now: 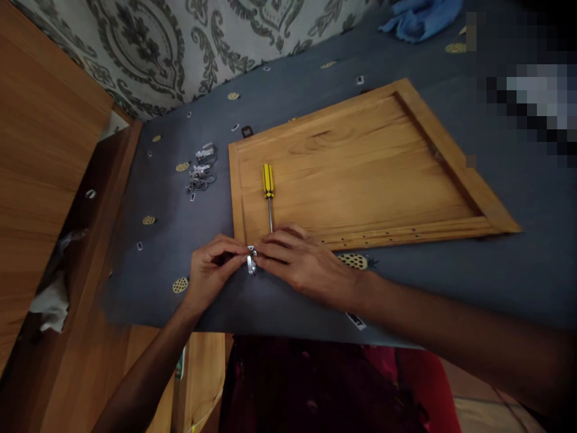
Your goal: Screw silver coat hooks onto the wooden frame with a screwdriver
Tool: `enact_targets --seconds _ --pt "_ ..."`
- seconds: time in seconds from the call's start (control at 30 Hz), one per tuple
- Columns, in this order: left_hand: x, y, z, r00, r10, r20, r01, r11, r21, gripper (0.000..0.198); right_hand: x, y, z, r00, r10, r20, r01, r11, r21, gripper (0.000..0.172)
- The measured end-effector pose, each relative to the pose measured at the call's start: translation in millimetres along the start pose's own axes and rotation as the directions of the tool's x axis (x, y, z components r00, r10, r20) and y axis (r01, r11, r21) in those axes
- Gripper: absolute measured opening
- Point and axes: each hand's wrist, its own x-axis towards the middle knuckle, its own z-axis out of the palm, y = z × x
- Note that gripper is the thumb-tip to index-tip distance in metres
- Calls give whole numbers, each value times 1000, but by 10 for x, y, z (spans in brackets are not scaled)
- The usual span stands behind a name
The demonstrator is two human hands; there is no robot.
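Silver-coloured metal is seen in the small fitting [251, 266], which is held at the near left corner of the wooden panel [356, 162]; whether panel and fitting are in contact cannot be told, as the corner is covered by the hands. White tags [359, 80] with dark marks are noted across the grey-blue cover [130, 288], repeated among yellow pineapples [354, 261]; the marks are too small and blurred to be read. The fitting is shiny, with a rounded, loop-like lower part hanging towards the near edge of the cover; its upper part is partly hidden by fingertips. By the left hand [214, 264] it is pinched between thumb and forefinger. By the right hand [306, 264] it is met from the other side, the fingers being extended and slightly parted; whether it is also pinched there cannot be told, the thumb being hidden. The panel is laid flat, finished in warm yellow-brown with visible grain, and bordered by a raised frame; small dark holes [386, 233] are spaced along the near side. On its left part a screwdriver [268, 181] is rested, its handle yellow and black, its shaft pointed towards the right hand. Further fittings [201, 168] are heaped on the cover left of the panel. A blue cloth [419, 21] is crumpled near the far edge.
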Motion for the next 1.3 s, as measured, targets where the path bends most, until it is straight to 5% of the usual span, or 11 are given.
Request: enact_targets --seconds 1.3 --pt "17 -21 2 1000 31 3 -31 999 -22 10 -1 -5 -17 1000 10 23 -11 1000 18 21"
